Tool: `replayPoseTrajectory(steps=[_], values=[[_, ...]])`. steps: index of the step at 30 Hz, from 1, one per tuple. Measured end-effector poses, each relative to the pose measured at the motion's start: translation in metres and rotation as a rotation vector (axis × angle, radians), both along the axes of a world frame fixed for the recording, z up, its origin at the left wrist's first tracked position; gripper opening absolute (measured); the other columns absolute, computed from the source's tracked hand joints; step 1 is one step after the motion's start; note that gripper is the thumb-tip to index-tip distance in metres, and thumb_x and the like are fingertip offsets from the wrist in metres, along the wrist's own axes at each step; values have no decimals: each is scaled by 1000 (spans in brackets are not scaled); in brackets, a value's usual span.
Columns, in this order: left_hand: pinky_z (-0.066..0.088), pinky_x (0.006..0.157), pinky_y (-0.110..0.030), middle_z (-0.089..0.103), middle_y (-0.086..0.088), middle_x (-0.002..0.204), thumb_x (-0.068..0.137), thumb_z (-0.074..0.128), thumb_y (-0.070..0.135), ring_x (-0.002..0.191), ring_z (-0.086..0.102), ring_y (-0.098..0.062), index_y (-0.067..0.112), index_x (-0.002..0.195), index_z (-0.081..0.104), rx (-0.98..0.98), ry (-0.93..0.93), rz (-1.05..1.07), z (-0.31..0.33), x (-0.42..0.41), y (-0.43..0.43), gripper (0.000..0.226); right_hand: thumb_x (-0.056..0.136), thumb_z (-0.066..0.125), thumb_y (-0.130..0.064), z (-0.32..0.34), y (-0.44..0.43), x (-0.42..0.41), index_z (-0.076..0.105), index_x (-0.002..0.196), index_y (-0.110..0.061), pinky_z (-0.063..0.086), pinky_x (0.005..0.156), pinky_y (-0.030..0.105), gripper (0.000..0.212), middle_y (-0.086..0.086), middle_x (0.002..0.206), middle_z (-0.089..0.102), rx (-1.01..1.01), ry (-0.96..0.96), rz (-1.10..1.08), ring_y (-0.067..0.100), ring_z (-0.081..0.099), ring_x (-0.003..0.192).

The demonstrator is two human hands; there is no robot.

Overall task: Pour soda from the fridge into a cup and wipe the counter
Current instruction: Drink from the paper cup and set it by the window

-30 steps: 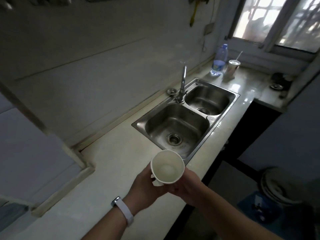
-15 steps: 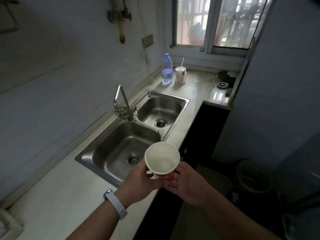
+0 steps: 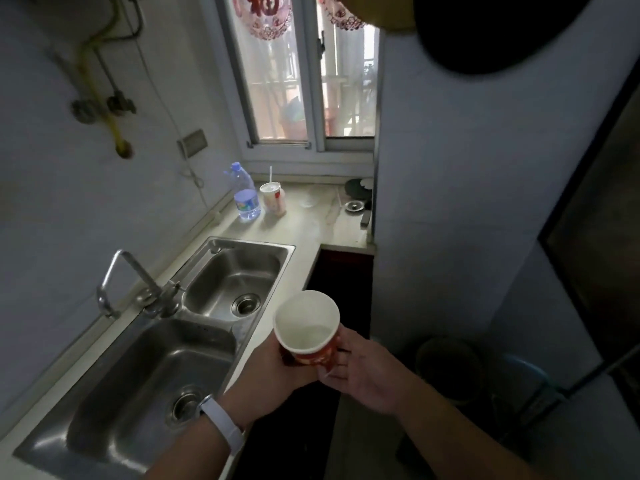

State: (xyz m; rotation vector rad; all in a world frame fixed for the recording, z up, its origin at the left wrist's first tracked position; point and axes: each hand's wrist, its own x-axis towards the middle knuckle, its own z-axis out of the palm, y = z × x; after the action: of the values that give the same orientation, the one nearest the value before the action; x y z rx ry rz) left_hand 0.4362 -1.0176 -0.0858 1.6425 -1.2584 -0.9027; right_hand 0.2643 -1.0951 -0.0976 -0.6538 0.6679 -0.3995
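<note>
Hands raised together, left hand (image 3: 277, 365) and right hand (image 3: 360, 372) grasping cup (image 3: 308, 332).

A: Cup (image 3: 307, 326)?
B: Paper, red outside w/ pale print, white inside, empty. Tilted, mouth toward cam. Held in air past the desk (image 3: 304, 220) front edge, beside the sink.
A: Desk?
B: Pale stone, glossy, smudged nr window.

Both forearms reach forward from the bottom edge and meet in front of the body. The left hand (image 3: 277, 367), a pale band on its wrist, has its grip closed around the paper cup (image 3: 308, 329); the right hand (image 3: 363, 372) cradles it with fingers spread.
</note>
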Motion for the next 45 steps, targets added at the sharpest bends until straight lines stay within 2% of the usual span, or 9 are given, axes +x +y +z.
replayPoseTrajectory(steps=[5, 12, 17, 21, 24, 28, 32, 38, 45], values=[[49, 76, -10, 74, 12, 101, 61, 90, 6, 94, 67, 1, 19, 117, 61, -3, -19, -49, 4, -10, -48, 64, 95, 51, -47, 0, -36, -13, 59, 128, -8, 50, 93, 38, 52, 14, 105, 70, 2, 6, -64, 20, 69, 83], [55, 90, -32, 73, 9, 109, 54, 93, 29, 101, 68, -7, 29, 122, 59, 37, 25, -108, -11, 7, -132, 76, 82, 58, -53, -14, -111, -1, 58, 128, -4, 54, 85, 36, 66, 16, 110, 70, 8, 55, -103, 21, 69, 86], [54, 91, -31, 73, 13, 107, 46, 92, 37, 100, 68, -5, 32, 118, 59, 42, 84, -98, -26, 38, -213, 80, 86, 56, -51, -21, -191, 31, 61, 126, -4, 56, 83, 33, 62, 18, 117, 69, 4, 132, -108, 23, 67, 94], [54, 86, -25, 72, 18, 105, 46, 91, 37, 97, 67, 0, 33, 120, 58, 45, 99, -89, -31, 74, -278, 81, 83, 59, -50, -20, -259, 69, 61, 125, -2, 54, 85, 34, 64, 17, 112, 69, 14, 142, -106, 24, 66, 94], [57, 85, -32, 73, 13, 101, 43, 92, 35, 94, 69, -6, 32, 115, 60, 48, 125, -43, -29, 103, -322, 79, 85, 59, -49, -16, -303, 98, 63, 121, -1, 53, 86, 35, 59, 15, 105, 70, 9, 123, -83, 22, 68, 87], [52, 72, -14, 74, 5, 99, 49, 93, 20, 94, 68, -12, 25, 116, 60, 16, 123, -4, -16, 137, -369, 75, 78, 67, -48, -3, -353, 137, 67, 114, -3, 51, 85, 33, 58, 14, 100, 68, -37, 71, -58, 19, 66, 80], [56, 75, -23, 74, 2, 102, 47, 91, 28, 94, 68, -13, 25, 119, 59, -33, 112, 25, 0, 168, -397, 79, 77, 67, -49, 8, -391, 171, 63, 125, -3, 51, 88, 34, 67, 17, 110, 66, -59, 54, -6, 22, 65, 89], [60, 81, -33, 73, 4, 103, 47, 91, 34, 97, 68, -10, 30, 118, 59, -36, 71, 131, 5, 217, -423, 78, 86, 58, -49, 14, -435, 228, 54, 133, -1, 50, 88, 34, 68, 18, 112, 65, -94, 63, 92, 22, 65, 86], [58, 82, -29, 72, 6, 100, 57, 94, 16, 90, 68, -3, 29, 113, 61, 18, 27, 282, -6, 257, -454, 66, 81, 63, -49, -13, -488, 284, 53, 131, 2, 54, 80, 34, 73, 19, 109, 67, -27, 22, 229, 23, 69, 84]])
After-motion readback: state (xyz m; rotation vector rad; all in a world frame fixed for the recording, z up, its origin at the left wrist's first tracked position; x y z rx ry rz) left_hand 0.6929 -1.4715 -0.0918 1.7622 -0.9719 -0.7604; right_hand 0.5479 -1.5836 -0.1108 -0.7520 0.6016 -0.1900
